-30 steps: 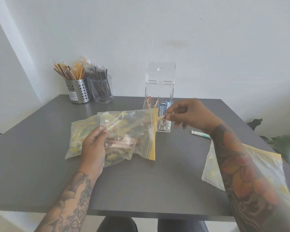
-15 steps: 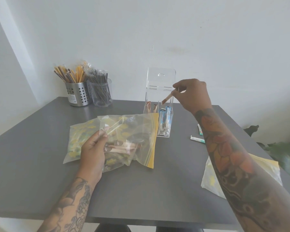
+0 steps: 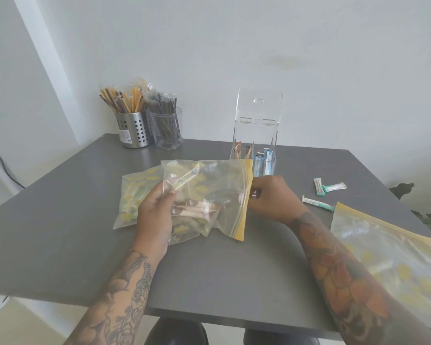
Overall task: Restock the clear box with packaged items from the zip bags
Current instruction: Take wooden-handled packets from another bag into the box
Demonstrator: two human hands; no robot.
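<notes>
Desk point(image 3: 60, 245): bare grey surface along the near edge and at far right. Clear box point(image 3: 256, 135), lid raised, stands toward the far edge, just behind the zip bag point(image 3: 209, 195); inside it, two brown packets and a few blue ones. Left hand point(image 3: 154, 215) grips the bag's left side, thumb and fingers pinching the plastic. Right hand point(image 3: 271, 197), fingers curled, pinches the bag's yellow zip edge. Second bag point(image 3: 137, 192) lies partly under the first; third bag point(image 3: 383, 245) near the right edge. Three green-white sachets point(image 3: 329, 188) loose at right. Two cups of sticks, metal holder point(image 3: 135, 130) and clear cup point(image 3: 168, 130), at far left.
</notes>
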